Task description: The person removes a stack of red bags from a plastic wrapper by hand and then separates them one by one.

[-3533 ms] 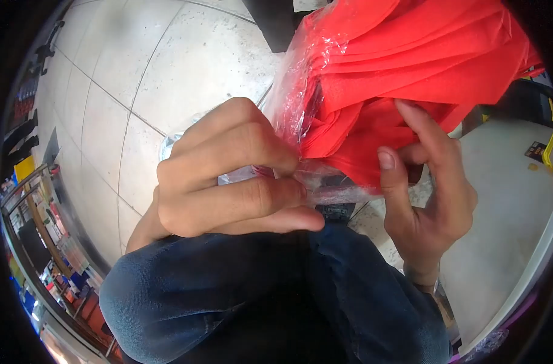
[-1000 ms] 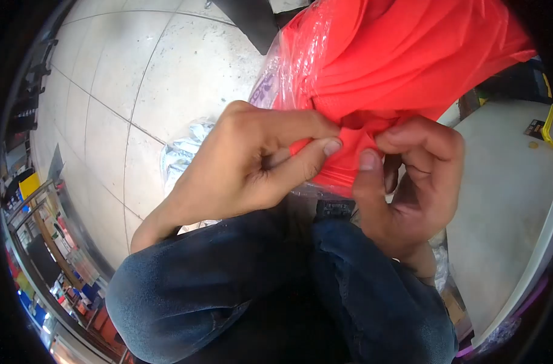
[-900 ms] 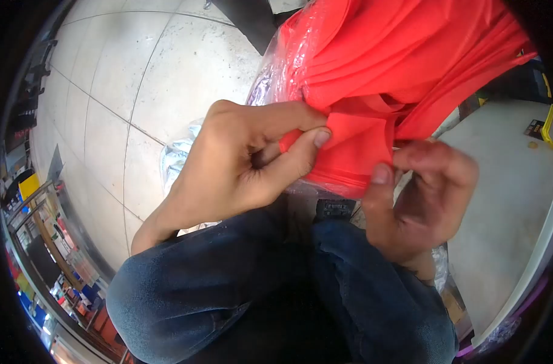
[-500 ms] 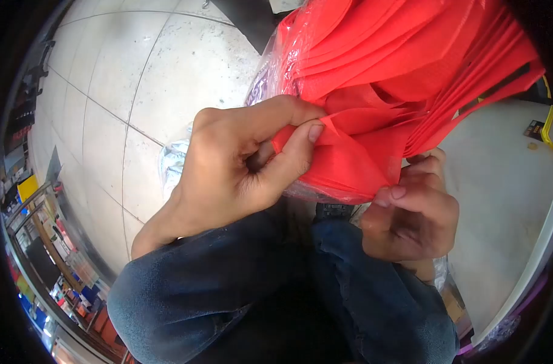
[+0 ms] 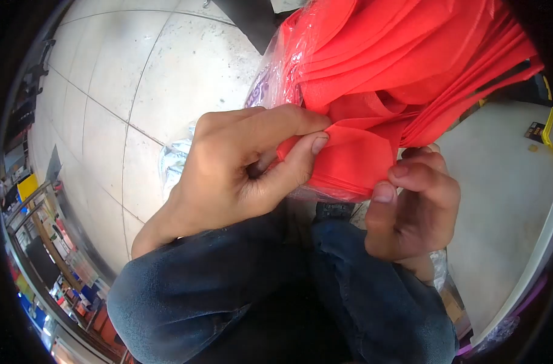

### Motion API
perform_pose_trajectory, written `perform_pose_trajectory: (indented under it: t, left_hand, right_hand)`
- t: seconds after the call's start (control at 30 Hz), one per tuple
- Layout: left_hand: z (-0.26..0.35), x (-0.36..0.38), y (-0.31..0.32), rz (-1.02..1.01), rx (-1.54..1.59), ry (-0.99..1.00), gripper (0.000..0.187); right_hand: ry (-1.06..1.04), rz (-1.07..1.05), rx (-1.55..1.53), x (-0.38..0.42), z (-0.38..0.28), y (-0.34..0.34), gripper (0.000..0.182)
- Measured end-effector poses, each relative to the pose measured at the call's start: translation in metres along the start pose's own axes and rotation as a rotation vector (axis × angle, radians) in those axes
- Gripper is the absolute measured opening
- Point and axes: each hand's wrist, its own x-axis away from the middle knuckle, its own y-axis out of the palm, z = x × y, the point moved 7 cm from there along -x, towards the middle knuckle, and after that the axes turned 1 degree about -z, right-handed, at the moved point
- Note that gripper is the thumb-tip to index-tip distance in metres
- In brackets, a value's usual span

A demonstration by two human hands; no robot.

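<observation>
A thick stack of folded red fabric sheets (image 5: 404, 67) sits partly inside a clear plastic wrapper (image 5: 276, 79) above my knees. My left hand (image 5: 240, 170) pinches a red layer between thumb and forefinger at the stack's lower left corner. My right hand (image 5: 413, 209) grips the lower right edge of the same red stack, thumb pressed on the front. Both hands touch the fabric close together.
My legs in dark blue jeans (image 5: 228, 291) fill the bottom of the view. A pale tiled floor (image 5: 137, 79) lies to the left, with crumpled clear plastic (image 5: 176, 158) on it. Shop shelves (image 5: 40, 242) with colourful goods curve along the far left.
My left hand moved from gripping the plastic wrapper to pinching a red layer. My right hand let go, dropped a little, then took the stack's lower edge again. The layers fanned apart.
</observation>
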Motion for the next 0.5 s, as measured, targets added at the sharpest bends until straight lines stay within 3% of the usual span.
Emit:
perform_pose_trajectory:
  t: [0.27,0.37,0.43,0.5]
  left_hand:
    - [-0.001,-0.001,-0.002,0.01,-0.012,-0.075,0.011]
    - [-0.003,-0.002,-0.004,-0.022,-0.047,-0.125,0.012]
    - [-0.005,-0.002,-0.005,-0.039,-0.077,-0.144,0.013]
    - [-0.006,-0.003,-0.005,-0.038,-0.096,-0.117,0.014]
  right_hand:
    - [0.031,-0.214,-0.075,-0.01,-0.003,0.013,0.049]
    - [0.023,-0.156,-0.017,-0.006,-0.002,0.015,0.056]
    - [0.099,0.085,-0.093,-0.006,0.0,0.005,0.043]
    - [0.071,0.047,-0.034,-0.005,0.001,0.003,0.039]
